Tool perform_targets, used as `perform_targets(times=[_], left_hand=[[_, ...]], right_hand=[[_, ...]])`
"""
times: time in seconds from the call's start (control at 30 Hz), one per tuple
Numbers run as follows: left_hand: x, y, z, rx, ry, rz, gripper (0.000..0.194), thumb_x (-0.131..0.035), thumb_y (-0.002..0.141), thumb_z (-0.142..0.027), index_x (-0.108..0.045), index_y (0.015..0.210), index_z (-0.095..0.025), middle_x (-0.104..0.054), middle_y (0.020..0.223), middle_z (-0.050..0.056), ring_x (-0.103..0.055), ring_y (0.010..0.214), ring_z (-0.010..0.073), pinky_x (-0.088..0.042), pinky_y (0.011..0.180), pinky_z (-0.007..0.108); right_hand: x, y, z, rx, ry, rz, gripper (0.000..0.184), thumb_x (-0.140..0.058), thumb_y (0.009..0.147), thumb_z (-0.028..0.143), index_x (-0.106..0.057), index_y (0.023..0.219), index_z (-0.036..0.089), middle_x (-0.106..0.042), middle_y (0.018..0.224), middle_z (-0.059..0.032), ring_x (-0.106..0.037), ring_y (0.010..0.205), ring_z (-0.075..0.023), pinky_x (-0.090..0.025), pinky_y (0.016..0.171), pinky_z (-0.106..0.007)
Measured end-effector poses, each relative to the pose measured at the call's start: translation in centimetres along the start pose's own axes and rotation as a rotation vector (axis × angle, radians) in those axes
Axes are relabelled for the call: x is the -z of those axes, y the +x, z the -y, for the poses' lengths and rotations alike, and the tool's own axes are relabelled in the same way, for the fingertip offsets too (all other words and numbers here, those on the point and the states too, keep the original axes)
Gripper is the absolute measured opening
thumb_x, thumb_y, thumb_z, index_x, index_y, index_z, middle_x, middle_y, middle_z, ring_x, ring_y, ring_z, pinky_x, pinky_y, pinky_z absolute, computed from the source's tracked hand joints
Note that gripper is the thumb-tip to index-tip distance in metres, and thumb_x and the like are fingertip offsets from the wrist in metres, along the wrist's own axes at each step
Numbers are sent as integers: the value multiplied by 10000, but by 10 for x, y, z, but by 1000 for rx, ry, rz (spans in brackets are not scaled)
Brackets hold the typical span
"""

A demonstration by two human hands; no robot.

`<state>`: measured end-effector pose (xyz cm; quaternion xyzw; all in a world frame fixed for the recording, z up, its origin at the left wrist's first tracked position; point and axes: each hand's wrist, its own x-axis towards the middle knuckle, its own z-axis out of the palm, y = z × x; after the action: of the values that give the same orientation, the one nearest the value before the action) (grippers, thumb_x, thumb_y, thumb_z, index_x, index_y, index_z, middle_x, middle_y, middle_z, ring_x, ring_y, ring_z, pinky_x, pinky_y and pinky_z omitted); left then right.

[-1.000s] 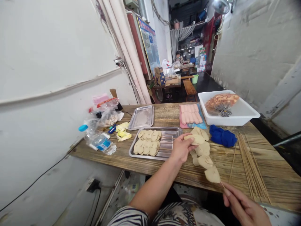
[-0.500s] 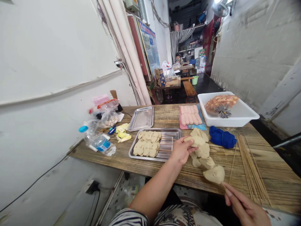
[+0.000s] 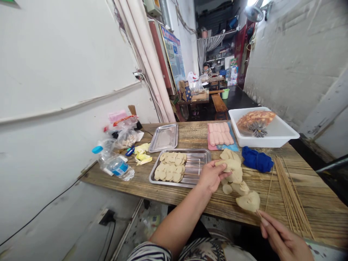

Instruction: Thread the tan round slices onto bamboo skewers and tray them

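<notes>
My right hand (image 3: 285, 237) pinches the lower end of a thin wooden skewer (image 3: 259, 214). Pale beige flat slices (image 3: 248, 201) are threaded on it, rising toward my left hand. Thumb and fingers of my left hand (image 3: 212, 175) are closed on a beige slice (image 3: 225, 166) at the upper end. More loose slices (image 3: 230, 155) lie on the table just behind; some are covered by the held ones. Left of my left hand, a metal tray (image 3: 193, 184) carries finished-looking skewers of beige slices (image 3: 170, 172) in rows.
Bare skewers (image 3: 290, 195) lie at the right beside a blue cloth bundle (image 3: 257, 158). Behind are a white tub (image 3: 269, 141) with filled skewers and a pack of pink sausages (image 3: 220, 133). A second metal tray (image 3: 164, 137), bottle (image 3: 119, 168) and bags (image 3: 126, 136) stand left. A person sits far back.
My left hand and the slice it holds have shifted slightly to the right. My right hand stays nearly in place with the skewer. The view has tilted very slightly.
</notes>
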<state>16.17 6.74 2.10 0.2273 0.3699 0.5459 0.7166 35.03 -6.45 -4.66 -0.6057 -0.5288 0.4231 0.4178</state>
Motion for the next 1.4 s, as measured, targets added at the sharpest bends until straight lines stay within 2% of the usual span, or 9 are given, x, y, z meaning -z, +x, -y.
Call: perform_targets(times=[0.2, 0.5, 0.73, 1.0, 1.2, 1.4], left_hand=[[-3, -3, 1, -73, 9, -20, 258, -739, 588, -150, -595, 792, -85, -640, 734, 57, -615, 655, 139, -524, 658, 297], [-7, -6, 5, -175, 38, -50, 328, -761, 540, -207, -605, 806, -96, -659, 766, 63, -617, 685, 149, -516, 666, 307], [-12, -8, 11, -266, 115, -72, 296, -745, 555, -234, -630, 799, -110, -665, 722, 42, -606, 645, 126, -514, 657, 289], [-11, -9, 17, -240, 47, -85, 344, -762, 540, -243, -615, 821, -109, -658, 765, 52, -615, 683, 143, -525, 663, 310], [-10, -9, 10, -166, 26, -75, 320, -749, 574, -309, -592, 763, -103, -647, 722, 53, -616, 651, 146, -530, 650, 321], [-9, -10, 7, -115, 9, -48, 320, -750, 575, -300, -590, 764, -98, -655, 713, 62, -619, 609, 144, -523, 614, 297]], right_hand=[[-4, -2, 7, 14, 17, -66, 448, -602, 697, 466, -710, 1014, 168, -591, 548, 13, -508, 441, -84, -406, 396, -138], [-3, -2, 7, 1, 57, -52, 457, -595, 703, 465, -701, 1027, 161, -578, 542, 15, -446, 380, -72, -344, 330, -149], [-4, -3, 1, -9, 70, -40, 462, -586, 721, 453, -683, 1056, 150, -575, 549, 16, -411, 360, -64, -330, 324, -154], [-6, -2, 4, 50, 50, -54, 448, -580, 726, 450, -689, 1051, 161, -579, 543, 10, -447, 384, -72, -341, 331, -142], [-4, -1, 3, 78, -50, -53, 448, -562, 738, 448, -692, 1039, 141, -577, 551, 14, -460, 414, -77, -376, 383, -144], [-4, 0, -1, 87, -50, -52, 476, -554, 734, 456, -688, 1051, 128, -575, 548, 13, -491, 445, -87, -398, 416, -147]])
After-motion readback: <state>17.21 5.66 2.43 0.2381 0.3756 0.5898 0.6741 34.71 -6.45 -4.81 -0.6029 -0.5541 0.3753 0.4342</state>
